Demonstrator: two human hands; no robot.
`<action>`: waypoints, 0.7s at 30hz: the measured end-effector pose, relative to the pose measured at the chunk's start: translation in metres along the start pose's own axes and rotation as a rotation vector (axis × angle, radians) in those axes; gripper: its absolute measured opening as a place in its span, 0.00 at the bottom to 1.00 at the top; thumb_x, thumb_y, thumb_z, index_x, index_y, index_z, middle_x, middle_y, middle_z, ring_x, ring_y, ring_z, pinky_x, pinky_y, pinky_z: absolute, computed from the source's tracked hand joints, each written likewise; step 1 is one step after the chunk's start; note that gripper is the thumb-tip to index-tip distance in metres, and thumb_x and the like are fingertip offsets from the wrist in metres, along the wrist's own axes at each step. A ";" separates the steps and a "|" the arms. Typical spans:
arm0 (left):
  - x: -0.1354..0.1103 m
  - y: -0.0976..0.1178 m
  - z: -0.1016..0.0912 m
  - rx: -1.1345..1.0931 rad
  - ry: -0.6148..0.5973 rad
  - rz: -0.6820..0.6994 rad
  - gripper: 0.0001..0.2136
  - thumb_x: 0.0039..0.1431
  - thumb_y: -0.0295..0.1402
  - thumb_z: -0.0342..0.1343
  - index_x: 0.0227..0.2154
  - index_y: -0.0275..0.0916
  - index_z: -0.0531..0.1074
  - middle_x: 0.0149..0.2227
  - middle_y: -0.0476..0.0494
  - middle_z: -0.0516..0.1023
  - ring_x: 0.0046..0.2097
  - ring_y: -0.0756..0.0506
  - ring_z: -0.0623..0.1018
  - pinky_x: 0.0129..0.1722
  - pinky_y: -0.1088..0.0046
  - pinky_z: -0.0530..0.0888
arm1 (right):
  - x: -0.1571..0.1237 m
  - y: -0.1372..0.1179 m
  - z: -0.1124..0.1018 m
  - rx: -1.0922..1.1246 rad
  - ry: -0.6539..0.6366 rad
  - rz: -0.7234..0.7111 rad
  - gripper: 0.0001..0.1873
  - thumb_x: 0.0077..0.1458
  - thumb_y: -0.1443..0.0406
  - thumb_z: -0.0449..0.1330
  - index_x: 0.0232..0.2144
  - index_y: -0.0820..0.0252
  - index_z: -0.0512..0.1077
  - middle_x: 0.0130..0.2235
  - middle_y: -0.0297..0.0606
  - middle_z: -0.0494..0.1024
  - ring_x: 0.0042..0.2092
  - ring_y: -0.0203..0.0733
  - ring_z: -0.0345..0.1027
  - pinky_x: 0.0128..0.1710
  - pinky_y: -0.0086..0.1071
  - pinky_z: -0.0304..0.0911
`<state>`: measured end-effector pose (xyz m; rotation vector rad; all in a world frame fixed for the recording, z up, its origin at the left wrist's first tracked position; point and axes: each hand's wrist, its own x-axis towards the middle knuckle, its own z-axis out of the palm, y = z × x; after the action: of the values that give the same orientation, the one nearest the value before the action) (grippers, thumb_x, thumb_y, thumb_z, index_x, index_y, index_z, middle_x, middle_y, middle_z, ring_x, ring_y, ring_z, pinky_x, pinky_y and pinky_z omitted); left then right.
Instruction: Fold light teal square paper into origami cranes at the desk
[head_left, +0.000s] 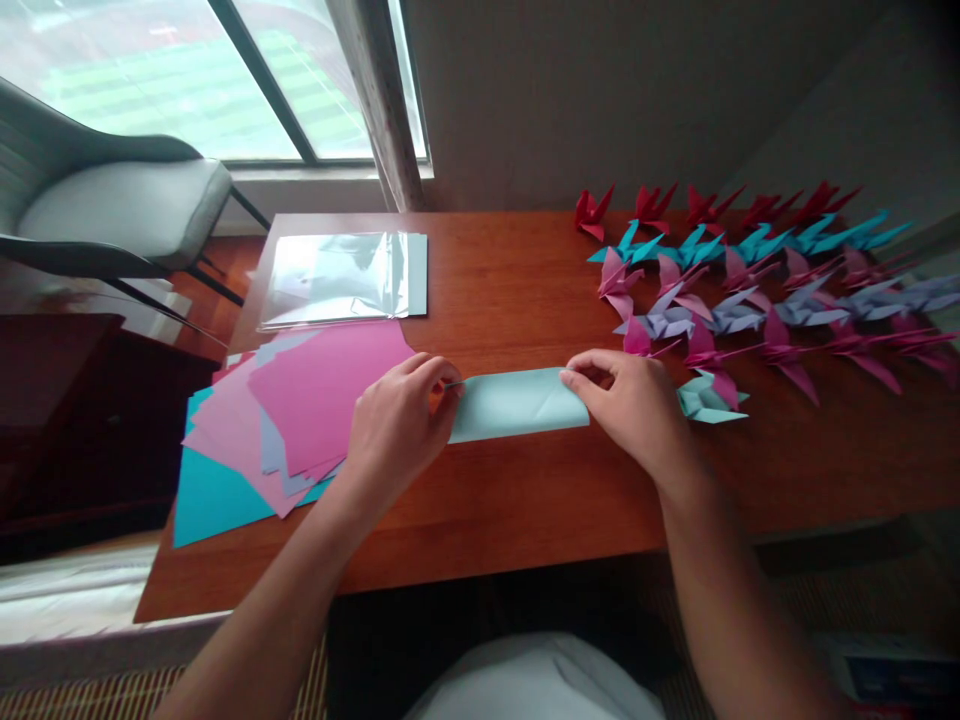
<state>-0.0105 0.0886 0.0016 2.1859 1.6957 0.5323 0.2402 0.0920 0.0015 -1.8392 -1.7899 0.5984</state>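
Observation:
A pale mint sheet of paper (517, 402), folded into a long rectangle, lies flat on the wooden table (510, 280) in front of me. My left hand (397, 425) pinches its left end with curled fingers. My right hand (634, 400) pinches its right end at the upper corner. Both hands rest on the tabletop.
A loose stack of pink, lilac and teal paper sheets (292, 420) lies to the left, with a clear plastic sleeve (341, 278) behind it. Rows of folded paper cranes (750, 280) fill the right side; a mint crane (709, 398) sits beside my right hand. A grey chair (112, 210) stands by the window.

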 end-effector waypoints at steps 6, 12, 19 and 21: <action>0.005 0.005 0.007 0.292 -0.064 0.012 0.06 0.65 0.31 0.53 0.35 0.41 0.74 0.42 0.41 0.77 0.45 0.39 0.75 0.37 0.66 0.69 | 0.009 -0.002 0.016 -0.227 -0.020 -0.042 0.04 0.57 0.65 0.65 0.31 0.56 0.79 0.36 0.37 0.84 0.40 0.47 0.76 0.37 0.36 0.61; 0.004 0.009 0.009 0.379 -0.098 -0.012 0.06 0.66 0.31 0.52 0.37 0.43 0.75 0.44 0.41 0.76 0.47 0.37 0.73 0.38 0.64 0.70 | 0.009 0.003 0.023 -0.235 -0.034 -0.064 0.05 0.58 0.66 0.65 0.29 0.57 0.77 0.33 0.36 0.80 0.37 0.45 0.73 0.36 0.35 0.59; 0.010 0.014 0.003 0.444 -0.110 0.088 0.13 0.64 0.30 0.55 0.51 0.41 0.72 0.52 0.37 0.74 0.49 0.34 0.71 0.44 0.57 0.71 | 0.012 0.001 0.023 -0.326 0.030 -0.153 0.10 0.54 0.68 0.68 0.39 0.60 0.75 0.40 0.42 0.76 0.42 0.48 0.71 0.41 0.37 0.62; 0.014 0.012 0.003 0.408 -0.151 0.173 0.14 0.65 0.28 0.54 0.52 0.43 0.72 0.53 0.39 0.73 0.50 0.35 0.70 0.44 0.58 0.70 | 0.016 0.000 0.023 -0.325 -0.023 -0.218 0.07 0.56 0.70 0.66 0.38 0.59 0.76 0.40 0.41 0.76 0.44 0.48 0.71 0.43 0.36 0.62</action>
<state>0.0040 0.0996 0.0061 2.5954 1.6576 0.0547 0.2266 0.1089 -0.0158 -1.8053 -2.1702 0.2589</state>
